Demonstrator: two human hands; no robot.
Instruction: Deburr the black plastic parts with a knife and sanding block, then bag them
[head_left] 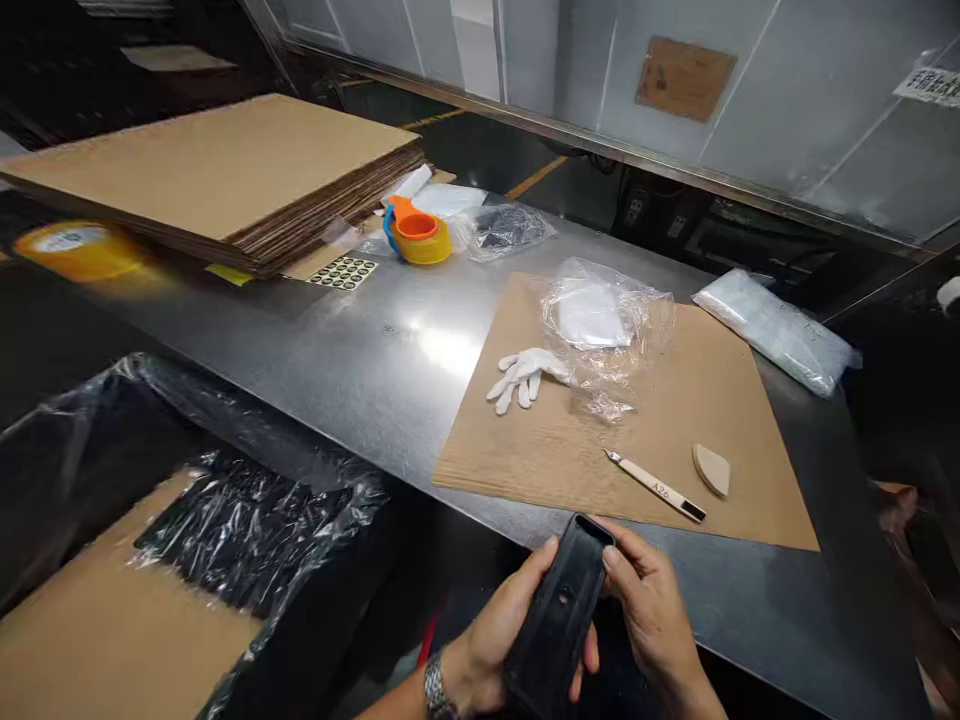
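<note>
Both hands, left [491,635] and right [651,610], grip a black plastic part [561,615] before the metal table [360,370], near the white-handled knife [655,485] on cardboard [540,440].

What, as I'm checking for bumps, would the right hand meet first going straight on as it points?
The right hand meets the black part it holds; beyond, probably the near edge of the metal table, but height is unclear.

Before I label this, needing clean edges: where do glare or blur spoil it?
Head view: white glare on the shiny metal table; the yellow, white-labelled object, far left, smeared; reflections speckling the clear plastic bag on the flat brown cardboard sheet.
</note>
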